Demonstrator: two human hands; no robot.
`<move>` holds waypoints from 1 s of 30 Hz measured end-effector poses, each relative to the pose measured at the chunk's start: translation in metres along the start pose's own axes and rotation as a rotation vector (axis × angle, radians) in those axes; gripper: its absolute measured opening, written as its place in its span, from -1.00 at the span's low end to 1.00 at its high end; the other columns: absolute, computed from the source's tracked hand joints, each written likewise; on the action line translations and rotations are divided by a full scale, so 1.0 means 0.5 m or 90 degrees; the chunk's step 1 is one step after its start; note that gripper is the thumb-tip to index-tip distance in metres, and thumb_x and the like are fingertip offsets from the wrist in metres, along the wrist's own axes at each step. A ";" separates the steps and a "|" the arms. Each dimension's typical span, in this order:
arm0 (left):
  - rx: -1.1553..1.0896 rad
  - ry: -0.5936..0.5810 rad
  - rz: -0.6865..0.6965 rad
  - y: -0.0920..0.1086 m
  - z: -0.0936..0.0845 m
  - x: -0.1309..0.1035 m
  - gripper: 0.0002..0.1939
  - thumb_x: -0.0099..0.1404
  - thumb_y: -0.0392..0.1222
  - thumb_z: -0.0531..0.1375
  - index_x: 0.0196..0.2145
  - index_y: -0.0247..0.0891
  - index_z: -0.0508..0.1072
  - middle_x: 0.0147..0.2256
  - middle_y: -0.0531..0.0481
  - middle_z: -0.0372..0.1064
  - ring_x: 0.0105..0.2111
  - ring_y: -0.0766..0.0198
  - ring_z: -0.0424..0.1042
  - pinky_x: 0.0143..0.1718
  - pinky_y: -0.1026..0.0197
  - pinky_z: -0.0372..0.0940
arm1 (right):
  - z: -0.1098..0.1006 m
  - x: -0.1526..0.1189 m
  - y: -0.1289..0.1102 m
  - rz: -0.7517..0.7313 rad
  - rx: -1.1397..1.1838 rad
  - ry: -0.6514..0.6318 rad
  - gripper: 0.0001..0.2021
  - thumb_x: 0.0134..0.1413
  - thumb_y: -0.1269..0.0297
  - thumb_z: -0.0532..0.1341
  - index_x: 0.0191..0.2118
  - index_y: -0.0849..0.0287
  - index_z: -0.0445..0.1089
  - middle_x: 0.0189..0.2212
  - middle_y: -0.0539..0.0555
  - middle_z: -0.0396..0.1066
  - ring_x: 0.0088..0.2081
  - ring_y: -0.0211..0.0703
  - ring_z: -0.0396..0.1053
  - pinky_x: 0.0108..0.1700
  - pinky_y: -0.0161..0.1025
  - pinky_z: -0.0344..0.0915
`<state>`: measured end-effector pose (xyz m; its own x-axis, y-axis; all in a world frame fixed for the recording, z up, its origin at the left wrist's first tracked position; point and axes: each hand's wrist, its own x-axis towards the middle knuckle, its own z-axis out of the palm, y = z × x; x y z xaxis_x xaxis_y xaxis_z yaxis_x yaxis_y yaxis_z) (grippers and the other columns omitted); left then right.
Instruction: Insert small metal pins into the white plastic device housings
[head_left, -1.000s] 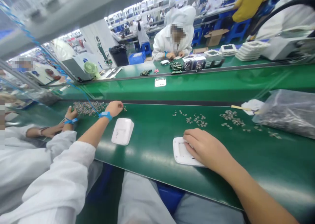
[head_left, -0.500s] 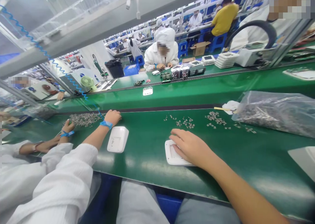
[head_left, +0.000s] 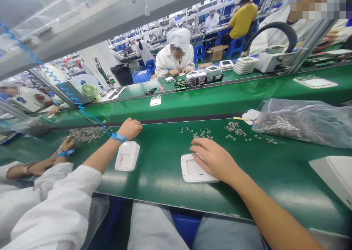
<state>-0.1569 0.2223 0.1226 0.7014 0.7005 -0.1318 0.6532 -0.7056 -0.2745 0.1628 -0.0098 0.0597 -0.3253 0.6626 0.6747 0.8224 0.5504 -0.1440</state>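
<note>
My left hand (head_left: 131, 129), a blue band at its wrist, hangs over the green work surface (head_left: 159, 162), just beyond a white plastic housing (head_left: 127, 156). Its fingers are curled together; anything in them is hidden. Over another white housing (head_left: 188, 169) is my right hand (head_left: 210, 154), fingers apart, with nothing visible in them. That housing has a rectangular recess with small metal pieces at its edge. Beyond my right hand lie small loose metal parts (head_left: 203, 133), with a larger cluster (head_left: 235, 129) to their right.
A clear bag of metal parts (head_left: 297, 123) lies at right, above a white object (head_left: 334, 176). A co-worker's hand (head_left: 66, 145) is near a metal parts pile (head_left: 86, 133) at left. A blue coiled cord (head_left: 74, 99) hangs there. Across the bench, a person in white (head_left: 176, 55) sits working.
The whole view has shifted slightly. My left hand has moved a little right and away from its housing. My right hand's fingers have lifted slightly, showing more of the recess. The co-worker's hand has drawn back.
</note>
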 end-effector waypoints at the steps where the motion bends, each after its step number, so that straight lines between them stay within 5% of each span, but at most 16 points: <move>1: -0.031 0.012 0.032 0.038 -0.015 0.009 -0.70 0.38 -0.13 0.02 -0.27 -0.18 0.56 -0.19 -0.16 0.49 -0.08 0.09 0.39 -0.05 0.06 0.10 | -0.004 0.001 0.003 0.014 0.017 0.030 -0.84 0.25 0.44 0.13 -0.18 0.23 0.46 -0.15 0.24 0.46 -0.16 -0.02 0.43 -0.16 -0.08 0.43; 6: -0.502 0.067 0.348 0.281 -0.066 0.035 -0.75 0.38 -0.09 0.10 -0.25 -0.20 0.56 -0.26 -0.04 0.51 -0.24 0.29 0.44 -0.16 0.24 0.25 | -0.016 0.000 0.020 -0.031 0.090 0.084 -0.81 0.25 0.45 0.16 -0.13 0.13 0.50 -0.20 0.16 0.49 -0.22 -0.12 0.42 -0.18 -0.14 0.41; 10: -0.717 0.096 0.389 0.386 -0.057 0.033 -0.79 0.35 -0.17 0.12 -0.32 -0.25 0.55 -0.34 -0.02 0.46 -0.32 0.33 0.41 -0.25 0.27 0.26 | -0.016 -0.006 0.034 -0.051 0.153 0.070 -0.72 0.28 0.47 0.11 -0.13 0.04 0.54 -0.22 0.13 0.47 -0.26 -0.19 0.40 -0.27 -0.20 0.40; 16: -0.827 0.132 0.332 0.395 -0.003 0.036 -0.83 0.31 -0.18 0.15 -0.27 -0.27 0.52 -0.33 -0.01 0.43 -0.36 0.34 0.37 -0.29 0.25 0.25 | -0.017 -0.008 0.033 -0.031 0.167 -0.006 -0.79 0.26 0.49 0.12 -0.12 0.15 0.47 -0.12 0.21 0.42 -0.16 -0.13 0.39 -0.17 -0.13 0.42; 22: -0.722 0.230 0.246 0.404 0.047 0.032 -0.94 0.16 -0.26 0.15 -0.46 -0.25 0.31 -0.48 0.10 0.23 -0.44 0.36 0.21 -0.31 0.19 0.12 | -0.045 0.003 0.011 0.042 0.183 -0.224 -0.92 0.21 0.43 0.19 -0.25 0.14 0.42 -0.06 0.17 0.39 -0.03 0.00 0.28 0.00 0.05 0.31; 30: -0.614 0.187 0.311 0.415 0.065 0.039 -0.88 0.20 -0.26 0.10 -0.48 -0.24 0.23 -0.49 0.09 0.22 -0.45 0.33 0.19 -0.32 0.14 -0.01 | -0.050 0.016 -0.009 0.099 0.155 -0.411 -0.84 0.20 0.44 0.16 -0.39 0.19 0.44 -0.04 0.18 0.40 0.04 0.11 0.18 0.01 0.11 0.21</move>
<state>-0.0171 0.0930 0.0319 0.8995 0.3639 0.2416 0.1478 -0.7741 0.6155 0.1683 -0.0197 0.0837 -0.4867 0.8699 0.0806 0.7781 0.4735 -0.4128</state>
